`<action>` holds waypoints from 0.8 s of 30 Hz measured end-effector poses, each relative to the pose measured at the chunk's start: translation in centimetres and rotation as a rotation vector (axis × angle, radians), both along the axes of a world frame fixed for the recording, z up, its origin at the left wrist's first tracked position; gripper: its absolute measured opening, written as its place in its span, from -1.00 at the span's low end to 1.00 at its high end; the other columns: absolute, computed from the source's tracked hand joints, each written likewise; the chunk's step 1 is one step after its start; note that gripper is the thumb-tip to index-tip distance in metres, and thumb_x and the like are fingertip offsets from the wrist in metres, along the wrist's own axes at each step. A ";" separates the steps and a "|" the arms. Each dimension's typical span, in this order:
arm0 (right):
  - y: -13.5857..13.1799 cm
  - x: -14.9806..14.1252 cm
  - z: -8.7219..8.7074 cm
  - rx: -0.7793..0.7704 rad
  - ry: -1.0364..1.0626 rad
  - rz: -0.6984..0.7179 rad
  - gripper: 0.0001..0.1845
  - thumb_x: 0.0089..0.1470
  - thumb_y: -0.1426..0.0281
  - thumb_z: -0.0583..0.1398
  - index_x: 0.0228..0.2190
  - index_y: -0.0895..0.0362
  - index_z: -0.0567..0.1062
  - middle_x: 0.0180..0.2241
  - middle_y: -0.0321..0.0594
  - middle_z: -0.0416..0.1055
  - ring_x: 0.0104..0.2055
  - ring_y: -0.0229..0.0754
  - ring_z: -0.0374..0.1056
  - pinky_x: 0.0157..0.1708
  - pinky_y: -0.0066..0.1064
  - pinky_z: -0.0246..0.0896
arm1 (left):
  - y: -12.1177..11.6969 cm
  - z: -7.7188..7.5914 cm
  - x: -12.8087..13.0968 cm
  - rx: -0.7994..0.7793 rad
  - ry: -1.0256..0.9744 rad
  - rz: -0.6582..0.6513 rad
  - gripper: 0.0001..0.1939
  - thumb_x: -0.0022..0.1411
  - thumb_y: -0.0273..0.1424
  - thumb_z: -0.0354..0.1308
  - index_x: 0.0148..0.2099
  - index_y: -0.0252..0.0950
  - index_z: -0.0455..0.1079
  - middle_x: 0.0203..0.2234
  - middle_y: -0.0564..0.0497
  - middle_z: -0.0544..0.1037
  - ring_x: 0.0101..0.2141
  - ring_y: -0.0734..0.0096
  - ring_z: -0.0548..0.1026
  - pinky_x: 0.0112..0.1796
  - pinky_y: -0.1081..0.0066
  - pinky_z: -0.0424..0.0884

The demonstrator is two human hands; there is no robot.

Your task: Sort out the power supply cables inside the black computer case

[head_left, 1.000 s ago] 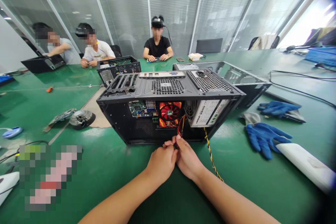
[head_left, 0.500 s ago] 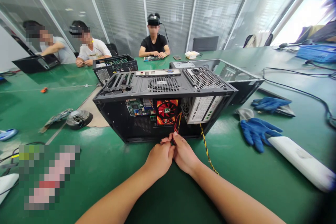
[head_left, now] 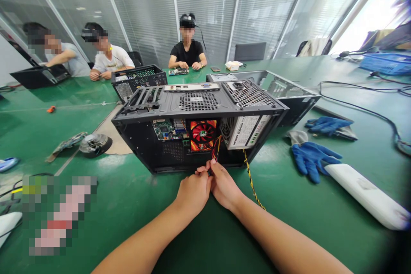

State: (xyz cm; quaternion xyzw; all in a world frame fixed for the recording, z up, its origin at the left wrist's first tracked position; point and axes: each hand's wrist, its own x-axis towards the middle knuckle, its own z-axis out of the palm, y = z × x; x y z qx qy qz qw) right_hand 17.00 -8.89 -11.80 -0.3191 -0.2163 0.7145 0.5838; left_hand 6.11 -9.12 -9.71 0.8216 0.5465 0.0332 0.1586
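Note:
An open computer case (head_left: 167, 113) lies before me with its side facing me. Inside it show a green motherboard (head_left: 165, 129), a fan with red and flame colours (head_left: 203, 135) and a white-labelled power supply (head_left: 247, 132). Thin red, black and yellow wires (head_left: 215, 150) run down to my fingers at the case's lower edge. My left hand (head_left: 195, 190) is closed around the wire ends, its knuckles towards me. My right hand (head_left: 225, 188) pinches the same wires, touching the left. The wire ends are hidden by my fingers. A twisted yellow-black cable (head_left: 252, 182) hangs beside my right forearm.
Blue gloves (head_left: 313, 158) and a white elongated object (head_left: 366, 197) lie to the right. On the left are a round metal part (head_left: 94, 144) and a blurred-out pinkish item (head_left: 64, 218). Other cases (head_left: 141, 79) stand behind; several people sit across the green table (head_left: 128, 209).
The view has shifted slightly. My hands stay together on the wires with barely any movement. Across the table, the person in black has moved a hand over a circuit board.

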 end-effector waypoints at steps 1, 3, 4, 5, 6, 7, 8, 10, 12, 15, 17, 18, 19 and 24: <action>0.0 0.0 0.0 0.004 0.000 -0.001 -0.70 0.04 0.13 0.22 -0.49 0.08 0.35 -0.44 -0.26 0.51 -0.24 -0.10 0.43 -0.24 -0.29 0.29 | 0.0 0.0 0.0 -0.002 -0.005 -0.003 -0.62 0.36 -0.27 -0.24 -0.04 -0.30 0.34 -0.28 -0.22 0.54 -0.31 0.10 0.55 -0.29 0.22 0.43; 0.0 0.0 -0.1 0.004 -0.001 -0.001 -0.70 0.05 0.13 0.21 -0.49 0.08 0.35 -0.43 -0.26 0.52 -0.24 -0.11 0.43 -0.25 -0.29 0.29 | 0.1 0.0 0.0 -0.011 -0.036 -0.005 -0.63 0.36 -0.27 -0.23 -0.09 -0.29 0.36 -0.28 -0.20 0.54 -0.30 0.11 0.55 -0.30 0.25 0.42; 0.0 0.0 -0.1 0.000 -0.001 -0.001 -0.70 0.04 0.13 0.22 -0.49 0.08 0.35 -0.43 -0.26 0.52 -0.24 -0.11 0.44 -0.25 -0.29 0.29 | 0.1 0.0 0.0 -0.018 -0.059 -0.003 -0.64 0.36 -0.27 -0.23 -0.11 -0.29 0.36 -0.28 -0.19 0.54 -0.30 0.12 0.55 -0.31 0.27 0.42; 0.0 0.1 -0.2 -0.008 -0.001 0.000 -0.70 0.04 0.12 0.22 -0.48 0.08 0.36 -0.43 -0.25 0.52 -0.24 -0.10 0.44 -0.26 -0.29 0.30 | 0.1 -0.1 0.0 -0.025 -0.082 0.001 -0.65 0.36 -0.27 -0.22 -0.13 -0.28 0.37 -0.28 -0.18 0.54 -0.30 0.14 0.55 -0.32 0.29 0.41; 0.0 0.1 -0.2 -0.016 0.000 0.002 -0.70 0.03 0.12 0.23 -0.48 0.09 0.36 -0.43 -0.25 0.52 -0.24 -0.10 0.44 -0.27 -0.29 0.30 | 0.2 -0.2 -0.1 -0.032 -0.104 0.005 -0.65 0.36 -0.27 -0.21 -0.15 -0.28 0.37 -0.29 -0.17 0.54 -0.31 0.16 0.55 -0.32 0.31 0.41; 0.0 0.1 -0.2 -0.023 0.001 0.004 -0.69 0.02 0.12 0.23 -0.48 0.09 0.36 -0.42 -0.24 0.53 -0.25 -0.10 0.44 -0.27 -0.29 0.30 | 0.3 -0.3 -0.1 -0.039 -0.123 0.006 -0.66 0.35 -0.27 -0.20 -0.16 -0.28 0.38 -0.29 -0.16 0.54 -0.32 0.18 0.55 -0.33 0.33 0.40; 0.1 0.2 -0.2 -0.030 0.002 0.005 -0.69 0.01 0.11 0.24 -0.48 0.09 0.36 -0.42 -0.24 0.53 -0.25 -0.10 0.44 -0.28 -0.29 0.30 | 0.3 -0.4 -0.1 -0.044 -0.138 0.006 -0.66 0.35 -0.27 -0.20 -0.17 -0.28 0.38 -0.30 -0.15 0.54 -0.33 0.20 0.54 -0.34 0.35 0.40; 0.1 0.2 -0.2 -0.038 0.002 0.007 -0.68 0.00 0.11 0.25 -0.48 0.09 0.37 -0.42 -0.24 0.53 -0.25 -0.10 0.44 -0.28 -0.29 0.30 | 0.4 -0.6 -0.2 -0.046 -0.151 -0.002 -0.65 0.35 -0.27 -0.20 -0.20 -0.28 0.39 -0.31 -0.14 0.54 -0.36 0.24 0.54 -0.36 0.37 0.39; 0.1 0.2 -0.3 -0.038 0.005 0.008 -0.67 -0.02 0.10 0.26 -0.48 0.10 0.37 -0.42 -0.24 0.53 -0.25 -0.10 0.44 -0.27 -0.29 0.30 | 0.4 -0.6 -0.3 -0.033 -0.141 -0.011 -0.65 0.36 -0.28 -0.20 -0.21 -0.28 0.39 -0.31 -0.13 0.54 -0.36 0.25 0.54 -0.36 0.38 0.38; 0.0 0.2 -0.2 -0.028 0.012 0.008 -0.67 -0.02 0.10 0.26 -0.49 0.10 0.36 -0.41 -0.24 0.54 -0.23 -0.10 0.44 -0.25 -0.30 0.29 | 0.3 -0.4 -0.3 0.008 -0.083 -0.020 -0.67 0.36 -0.29 -0.20 -0.17 -0.27 0.38 -0.31 -0.12 0.55 -0.34 0.22 0.55 -0.36 0.36 0.40; 0.0 0.2 -0.2 -0.025 0.018 0.010 -0.68 -0.01 0.11 0.26 -0.48 0.09 0.36 -0.41 -0.24 0.54 -0.23 -0.11 0.43 -0.25 -0.29 0.29 | 0.2 -0.2 -0.2 0.028 -0.031 -0.021 -0.66 0.36 -0.29 -0.21 -0.13 -0.26 0.37 -0.32 -0.12 0.56 -0.34 0.19 0.56 -0.36 0.34 0.41; 0.0 0.2 -0.2 -0.024 0.018 0.011 -0.68 0.00 0.11 0.25 -0.48 0.09 0.36 -0.41 -0.25 0.54 -0.23 -0.11 0.43 -0.24 -0.29 0.28 | 0.1 0.0 -0.1 0.034 -0.006 -0.019 -0.66 0.36 -0.29 -0.22 -0.12 -0.26 0.36 -0.32 -0.12 0.56 -0.34 0.18 0.56 -0.36 0.33 0.41; 0.0 0.2 -0.3 -0.022 0.018 0.013 -0.69 0.00 0.11 0.25 -0.48 0.09 0.36 -0.41 -0.25 0.54 -0.23 -0.11 0.43 -0.23 -0.29 0.28 | 0.0 0.1 -0.1 0.039 0.016 -0.016 -0.66 0.36 -0.28 -0.22 -0.11 -0.26 0.36 -0.32 -0.12 0.56 -0.34 0.17 0.56 -0.36 0.32 0.42; 0.1 0.1 -0.3 0.007 0.010 0.011 -0.70 0.03 0.12 0.23 -0.48 0.08 0.37 -0.41 -0.26 0.53 -0.23 -0.12 0.43 -0.22 -0.29 0.27 | -0.2 0.4 0.2 0.075 0.055 -0.003 -0.66 0.36 -0.28 -0.22 -0.11 -0.27 0.35 -0.32 -0.13 0.57 -0.36 0.15 0.57 -0.37 0.28 0.42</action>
